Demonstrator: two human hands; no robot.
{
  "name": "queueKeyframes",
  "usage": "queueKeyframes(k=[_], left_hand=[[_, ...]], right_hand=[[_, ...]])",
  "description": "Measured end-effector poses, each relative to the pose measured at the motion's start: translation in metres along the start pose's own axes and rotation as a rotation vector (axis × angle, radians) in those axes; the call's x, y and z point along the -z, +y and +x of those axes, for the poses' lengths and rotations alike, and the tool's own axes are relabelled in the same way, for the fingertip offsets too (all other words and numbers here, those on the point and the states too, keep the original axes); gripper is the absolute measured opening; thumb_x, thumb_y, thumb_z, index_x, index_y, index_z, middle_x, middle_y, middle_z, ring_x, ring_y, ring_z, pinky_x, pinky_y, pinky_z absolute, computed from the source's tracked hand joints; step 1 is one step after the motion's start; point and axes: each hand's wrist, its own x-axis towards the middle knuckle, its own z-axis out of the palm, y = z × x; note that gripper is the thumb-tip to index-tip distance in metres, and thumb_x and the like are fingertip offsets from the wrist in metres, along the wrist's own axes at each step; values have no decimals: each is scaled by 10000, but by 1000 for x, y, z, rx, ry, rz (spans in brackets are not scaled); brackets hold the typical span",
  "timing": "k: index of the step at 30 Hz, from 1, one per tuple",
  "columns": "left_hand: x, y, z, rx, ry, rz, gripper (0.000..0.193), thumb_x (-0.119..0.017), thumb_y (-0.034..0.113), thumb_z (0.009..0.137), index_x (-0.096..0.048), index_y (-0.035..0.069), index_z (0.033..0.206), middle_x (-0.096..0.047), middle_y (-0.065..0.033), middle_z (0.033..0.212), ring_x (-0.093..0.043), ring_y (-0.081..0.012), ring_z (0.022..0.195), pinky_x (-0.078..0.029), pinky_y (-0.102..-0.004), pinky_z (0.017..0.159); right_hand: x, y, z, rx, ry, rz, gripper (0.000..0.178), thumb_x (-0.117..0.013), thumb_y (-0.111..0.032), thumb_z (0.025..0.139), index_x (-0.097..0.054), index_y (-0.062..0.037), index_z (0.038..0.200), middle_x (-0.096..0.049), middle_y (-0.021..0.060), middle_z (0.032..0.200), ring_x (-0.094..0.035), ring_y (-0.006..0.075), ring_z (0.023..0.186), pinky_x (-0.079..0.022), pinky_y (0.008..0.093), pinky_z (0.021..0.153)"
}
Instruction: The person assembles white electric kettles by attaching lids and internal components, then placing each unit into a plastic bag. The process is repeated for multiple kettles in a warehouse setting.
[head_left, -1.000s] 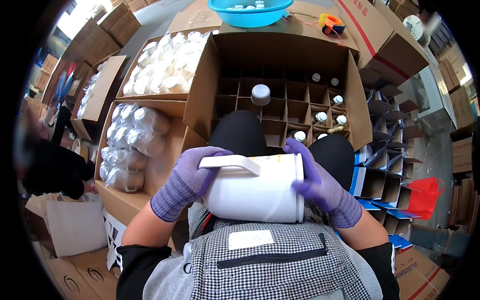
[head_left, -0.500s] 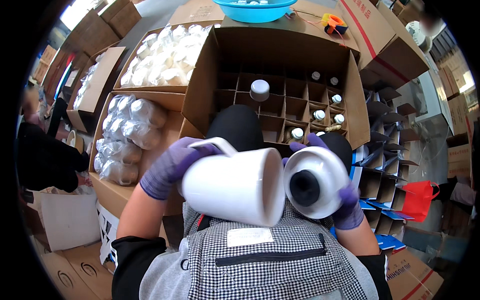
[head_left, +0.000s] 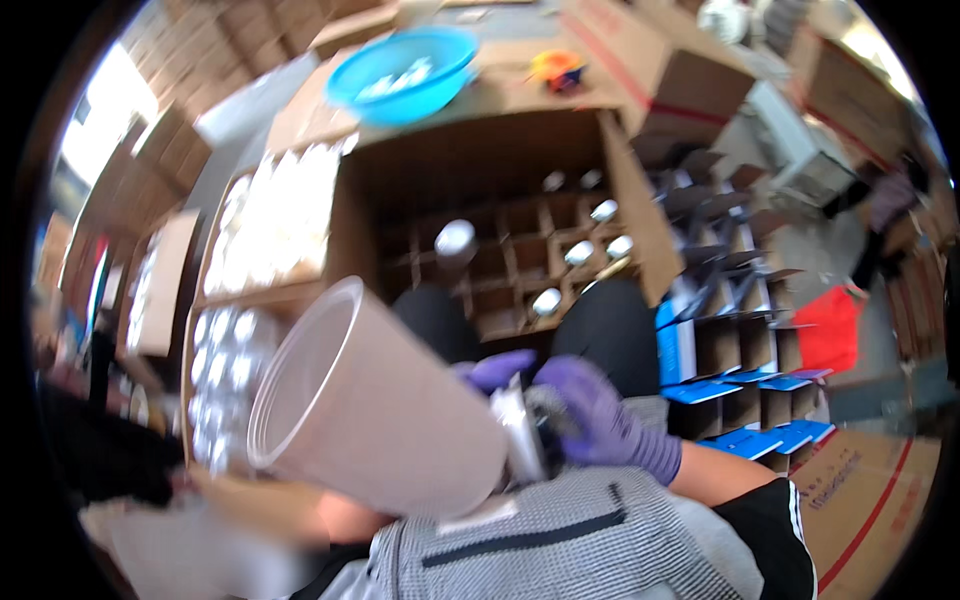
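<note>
A large pale pitcher (head_left: 385, 425) lies tilted in front of my lap. Its wide open mouth faces up and left, and its handle does not show. My left hand (head_left: 497, 370), in a purple glove, is mostly hidden behind the pitcher, with only some fingers showing above its base end; it appears to hold it. Close beside that end, my gloved right hand (head_left: 605, 425) has its fingers closed around a whitish piece that looks like the lid (head_left: 518, 435) seen edge-on, with a dark part against the palm. Blur hides whether lid and pitcher touch.
Beyond my knees stands an open carton (head_left: 640, 220) with dividers and several white-capped bottles. Wrapped pale items fill boxes (head_left: 230, 390) at the left. A blue basin (head_left: 400, 80) and an orange tape dispenser (head_left: 558, 70) sit behind. Cardboard dividers (head_left: 720, 350) stand at the right.
The pitcher has swung round, its mouth now up-left instead of right. The lid has turned from face-on to edge-on, and my hands have come closer together. The whole view has shifted.
</note>
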Motion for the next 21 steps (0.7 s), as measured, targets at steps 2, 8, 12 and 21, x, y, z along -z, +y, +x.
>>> queueKeyframes(k=[2, 8, 12, 21], left_hand=[[32, -19, 12, 127, -49, -50, 428, -574, 311, 1009, -572, 90, 1376, -559, -246, 1393, -425, -375, 1405, -382, -484, 1163], [35, -32, 21, -419, -313, 111, 321, -592, 325, 1001, -648, 186, 1286, -613, -65, 1321, -404, -457, 1399, -366, -630, 1135], [32, -20, 28, -304, -388, 56, 302, -595, 293, 996, -661, 122, 1236, -553, -237, 1392, -417, -457, 1390, -394, -611, 1118], [70, -48, 57, -559, -545, 47, 408, -546, 262, 1026, -558, -2, 1337, -539, -267, 1392, -434, -511, 1331, -368, -642, 1108]], right_hand=[[9, -10, -8, -17, -27, 323, 630, -740, -264, 889, -488, 7, 1400, -558, 237, 1314, -594, 389, 1178, -504, 416, 1002], [40, 0, 8, -749, -490, 531, 647, -528, -609, 987, -708, 8, 1060, -711, 151, 876, -706, 305, 913, -533, 412, 894], [22, -18, -5, -386, -183, 567, 735, -737, -394, 911, -447, -12, 1468, -633, 181, 1244, -617, 282, 1196, -489, 374, 1026], [14, -5, 11, -469, -341, 718, 634, -647, -408, 973, -497, -35, 1464, -610, 185, 1289, -587, 274, 1229, -470, 357, 1045]])
